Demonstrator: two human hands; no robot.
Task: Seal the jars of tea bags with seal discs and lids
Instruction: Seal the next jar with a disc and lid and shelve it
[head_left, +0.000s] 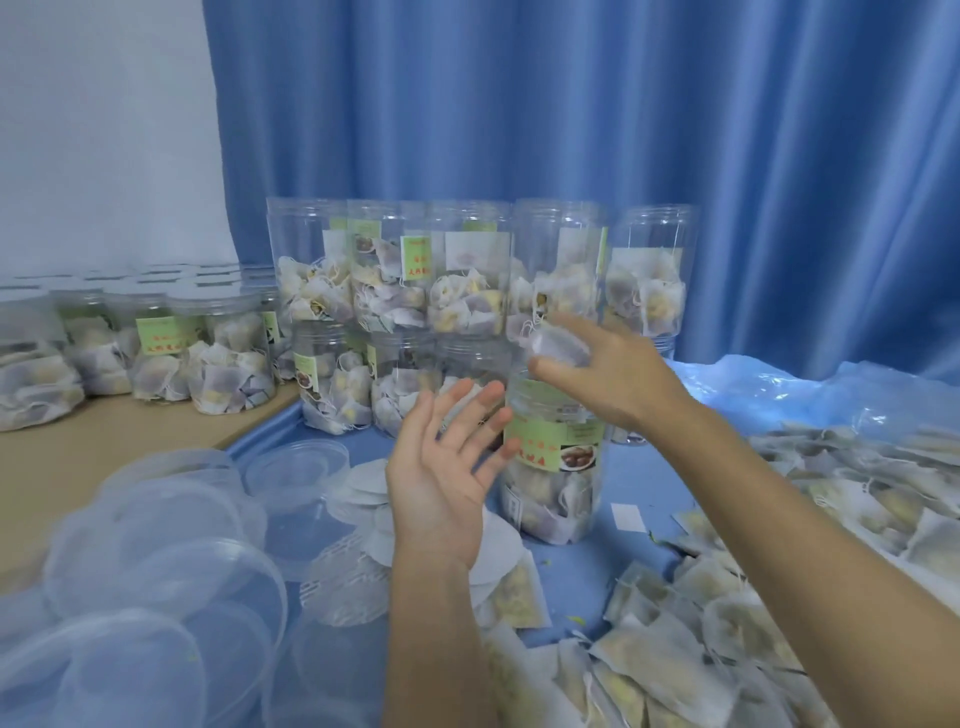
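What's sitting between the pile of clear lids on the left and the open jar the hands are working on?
In the head view, white seal discs lie between the clear lids and the jar, with the open left hand above them.

Head-worn view, forward-down, close over table (130, 441)

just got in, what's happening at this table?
A person is packing tea jars. The right hand holds a tea bag above the open jar in front; the left hand is open beside it. No seal disc or lid is on this jar yet. Loose lids and seal discs lie left.
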